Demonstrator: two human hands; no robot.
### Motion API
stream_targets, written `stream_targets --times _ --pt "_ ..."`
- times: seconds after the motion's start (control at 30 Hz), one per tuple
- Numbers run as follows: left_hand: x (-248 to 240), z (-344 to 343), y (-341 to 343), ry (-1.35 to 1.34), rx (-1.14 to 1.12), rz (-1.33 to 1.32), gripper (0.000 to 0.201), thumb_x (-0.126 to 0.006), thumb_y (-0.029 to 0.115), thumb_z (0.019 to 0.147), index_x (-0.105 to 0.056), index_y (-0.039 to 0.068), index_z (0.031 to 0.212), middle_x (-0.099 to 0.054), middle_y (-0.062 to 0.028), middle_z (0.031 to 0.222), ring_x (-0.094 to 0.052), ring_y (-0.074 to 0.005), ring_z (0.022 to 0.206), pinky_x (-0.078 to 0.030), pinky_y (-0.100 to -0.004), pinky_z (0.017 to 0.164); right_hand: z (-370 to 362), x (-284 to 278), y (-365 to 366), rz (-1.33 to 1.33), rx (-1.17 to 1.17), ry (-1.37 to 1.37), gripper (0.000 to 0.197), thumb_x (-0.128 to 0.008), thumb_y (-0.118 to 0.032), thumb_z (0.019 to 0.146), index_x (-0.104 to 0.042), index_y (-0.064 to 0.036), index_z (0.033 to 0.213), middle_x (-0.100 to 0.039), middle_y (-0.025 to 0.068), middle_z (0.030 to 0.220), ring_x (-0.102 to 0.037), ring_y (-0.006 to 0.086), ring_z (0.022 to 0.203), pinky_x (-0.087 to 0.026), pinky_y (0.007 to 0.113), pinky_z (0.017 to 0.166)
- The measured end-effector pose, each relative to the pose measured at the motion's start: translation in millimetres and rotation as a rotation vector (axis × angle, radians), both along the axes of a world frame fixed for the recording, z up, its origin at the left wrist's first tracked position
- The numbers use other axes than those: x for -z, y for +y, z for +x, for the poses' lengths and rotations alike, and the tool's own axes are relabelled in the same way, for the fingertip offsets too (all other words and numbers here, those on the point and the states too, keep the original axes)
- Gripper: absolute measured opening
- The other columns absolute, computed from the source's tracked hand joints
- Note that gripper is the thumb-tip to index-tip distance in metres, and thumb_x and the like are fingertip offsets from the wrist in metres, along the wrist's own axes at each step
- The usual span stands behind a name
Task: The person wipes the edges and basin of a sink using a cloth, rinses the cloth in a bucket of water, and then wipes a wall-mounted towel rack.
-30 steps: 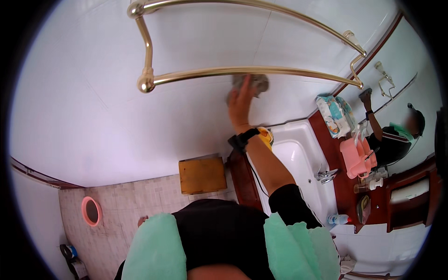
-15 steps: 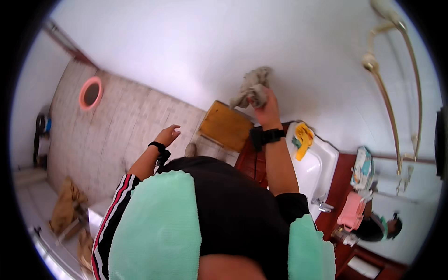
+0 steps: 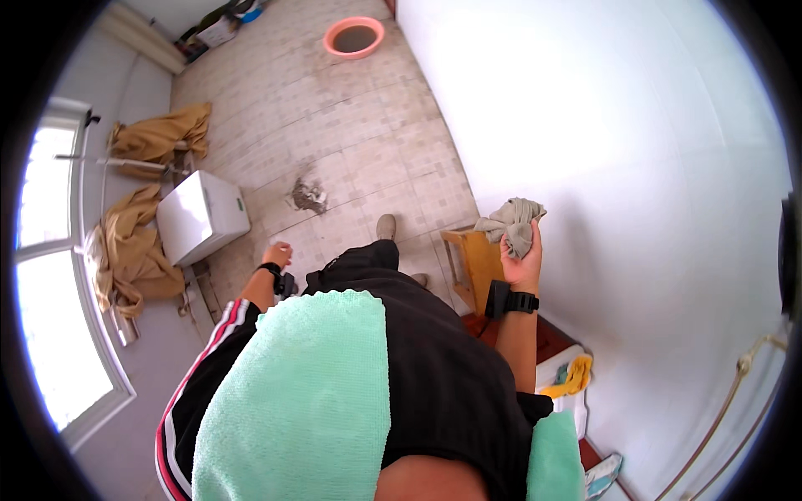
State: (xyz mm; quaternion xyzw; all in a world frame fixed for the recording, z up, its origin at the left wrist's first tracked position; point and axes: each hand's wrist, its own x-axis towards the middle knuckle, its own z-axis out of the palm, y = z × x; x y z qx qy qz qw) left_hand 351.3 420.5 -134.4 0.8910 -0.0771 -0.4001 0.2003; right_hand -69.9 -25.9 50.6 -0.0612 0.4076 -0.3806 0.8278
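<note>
A crumpled grey-beige cloth [image 3: 514, 225] is bunched in my right hand [image 3: 523, 263], closed around its lower part and raised beside the white wall. Just beneath and to the left of that hand stands a small wooden stool or cabinet [image 3: 484, 271]; the cloth's left end overlaps its top edge in view. My left hand [image 3: 278, 254] hangs at my left side, holding nothing, its fingers loosely bent and apart. Both wrists wear black strapped devices. A mint-green towel [image 3: 292, 401] lies over my shoulders.
A pink basin [image 3: 354, 38] with dark water sits on the tiled floor [image 3: 376, 142]. Dark dirt [image 3: 309, 196] marks the floor ahead. At left stand a white box-shaped appliance [image 3: 200, 213] and brown cloths [image 3: 138, 250] by a window. A yellow cloth [image 3: 575, 376] lies on the sink [image 3: 555, 367] behind right.
My body has turned left, away from the sink, toward the open floor. The cloth stays in my right hand. The sink has mostly left view; the window and white appliance have come in.
</note>
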Motion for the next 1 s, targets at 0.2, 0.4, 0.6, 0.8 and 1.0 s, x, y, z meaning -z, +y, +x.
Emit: stream_targets --times 0.2,0.4,0.6,0.8,1.0 --pt "-8.3 -68.9 -34.7 0.142 0.219 -0.007 0.041 -0.062 0.026 0.082 -0.062 0.005 0.117 -0.071 -0.0128 0.088 -0.069 -0.0193 0.070 -0.054 -0.0343 0.070 6.3 32.9 -10.9 -0.050 -0.244 0.127 0.026 -0.057 -0.029 0.095 -0.060 -0.0111 0.115 -0.063 0.0011 0.105 -0.060 0.0167 0.094 -0.049 0.032 0.077" --pt "-20.7 -34.7 -61.7 0.048 0.276 -0.056 0.038 -0.063 0.024 0.086 -0.062 0.004 0.118 -0.069 -0.0102 0.087 -0.068 -0.0166 0.073 -0.053 -0.0310 0.068 0.0 41.8 -8.2 -0.128 -0.236 0.117 0.029 -0.054 -0.029 0.097 -0.058 -0.0109 0.119 -0.062 0.0023 0.113 -0.058 0.0172 0.101 -0.047 0.032 0.084" --pt "-35.3 -10.2 -63.5 -0.167 0.158 -0.354 0.040 -0.062 0.030 0.086 -0.062 0.005 0.117 -0.069 -0.0117 0.082 -0.067 -0.0199 0.075 -0.052 -0.0341 0.070 -0.3 39.5 -1.4 -0.200 -0.177 0.112 0.033 -0.055 -0.027 0.096 -0.056 -0.0091 0.123 -0.061 0.0034 0.119 -0.057 0.0181 0.108 -0.046 0.035 0.087" --pt "-16.0 -8.4 -17.2 -0.169 -0.041 -0.235 0.039 -0.059 0.028 0.085 -0.062 0.003 0.116 -0.070 -0.0134 0.092 -0.069 -0.0198 0.071 -0.055 -0.0320 0.070 -8.3 45.5 15.4 -0.389 -0.274 0.164 0.037 -0.059 -0.017 0.092 -0.052 -0.0024 0.126 -0.058 0.0080 0.122 -0.057 0.0208 0.111 -0.046 0.037 0.093" --pt "17.7 -66.0 35.2 -0.033 0.012 -0.070 0.039 -0.063 0.028 0.082 -0.064 0.005 0.114 -0.071 -0.0115 0.089 -0.069 -0.0186 0.068 -0.054 -0.0328 0.064 -21.5 70.5 22.4 -0.532 -0.408 0.428 0.035 -0.062 -0.013 0.090 -0.057 -0.0006 0.121 -0.064 0.0051 0.108 -0.060 0.0156 0.096 -0.047 0.031 0.085"
